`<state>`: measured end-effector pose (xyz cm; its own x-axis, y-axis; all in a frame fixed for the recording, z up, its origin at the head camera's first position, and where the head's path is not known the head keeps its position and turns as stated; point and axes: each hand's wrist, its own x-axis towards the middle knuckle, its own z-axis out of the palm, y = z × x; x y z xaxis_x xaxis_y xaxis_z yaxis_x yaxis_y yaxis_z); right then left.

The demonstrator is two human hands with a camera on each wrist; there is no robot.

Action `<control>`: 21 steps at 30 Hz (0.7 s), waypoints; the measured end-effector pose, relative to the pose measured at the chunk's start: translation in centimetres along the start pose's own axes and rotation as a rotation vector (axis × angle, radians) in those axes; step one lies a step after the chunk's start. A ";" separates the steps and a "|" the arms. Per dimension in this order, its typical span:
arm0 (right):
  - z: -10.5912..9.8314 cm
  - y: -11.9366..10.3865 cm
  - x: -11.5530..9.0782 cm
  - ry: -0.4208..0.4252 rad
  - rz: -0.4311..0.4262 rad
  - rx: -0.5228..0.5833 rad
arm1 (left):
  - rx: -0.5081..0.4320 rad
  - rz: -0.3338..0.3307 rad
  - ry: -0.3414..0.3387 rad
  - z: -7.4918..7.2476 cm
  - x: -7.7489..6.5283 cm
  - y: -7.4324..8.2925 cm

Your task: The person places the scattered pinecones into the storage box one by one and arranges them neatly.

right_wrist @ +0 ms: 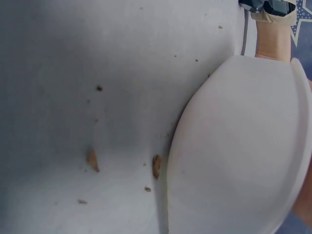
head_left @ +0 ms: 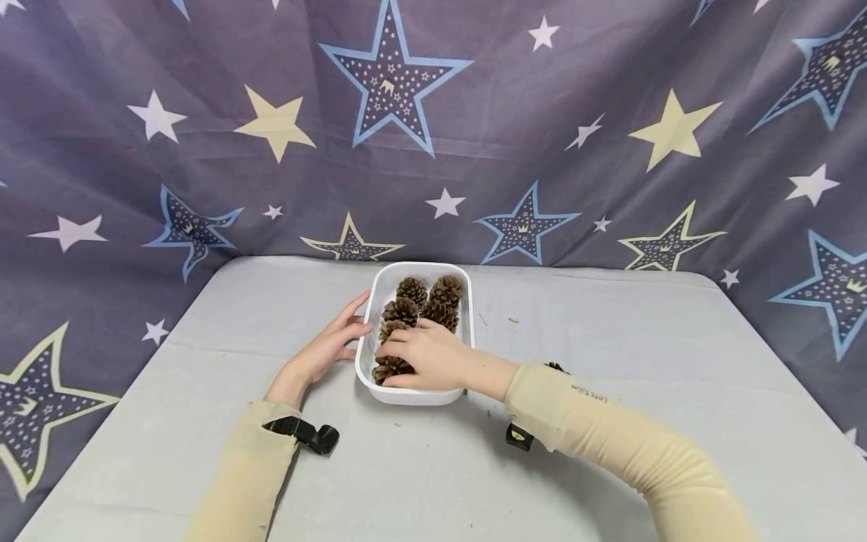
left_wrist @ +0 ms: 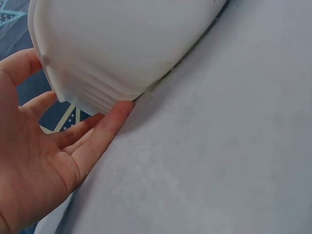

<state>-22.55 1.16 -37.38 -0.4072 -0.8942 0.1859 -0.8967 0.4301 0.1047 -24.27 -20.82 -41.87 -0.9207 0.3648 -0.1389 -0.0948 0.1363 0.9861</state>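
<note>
A white rectangular tub (head_left: 360,361) stands on the table, holding several brown pine cones (head_left: 447,290) in two rough columns. My right hand (head_left: 433,357) reaches over its right wall and holds a pine cone (head_left: 391,369) at the near left corner, thumb on one side and fingers on the other. The palm hides part of the contents. Against the tub's outer left side rests my left hand (head_left: 328,348), its fingers spread; in the left wrist view the fingertips touch the rim and lower wall. In the right wrist view the tub wall hides the right fingers.
Another pine cone (head_left: 557,367) shows partly from behind the right forearm. Small brown flakes (right_wrist: 156,166) are scattered on the grey tablecloth (head_left: 271,301) right of the tub. A star-patterned curtain (head_left: 474,165) hangs behind the table.
</note>
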 end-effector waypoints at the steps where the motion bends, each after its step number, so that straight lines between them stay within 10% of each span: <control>1: 0.0 0.0 0.0 0.006 0.001 0.002 | 0.000 0.002 -0.004 0.1 -0.1 0.3; 8: 0.2 0.2 -0.1 0.049 0.022 0.033 | 0.007 -0.001 -0.007 0.7 -1.0 1.6; 21: -1.0 1.0 -1.0 0.135 0.040 0.176 | -0.009 0.012 0.010 -0.1 0.2 -0.4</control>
<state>-22.84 2.60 -36.50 -0.4267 -0.8469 0.3172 -0.9015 0.4261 -0.0752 -24.46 -20.88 -42.32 -0.9255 0.3573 -0.1258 -0.0867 0.1234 0.9886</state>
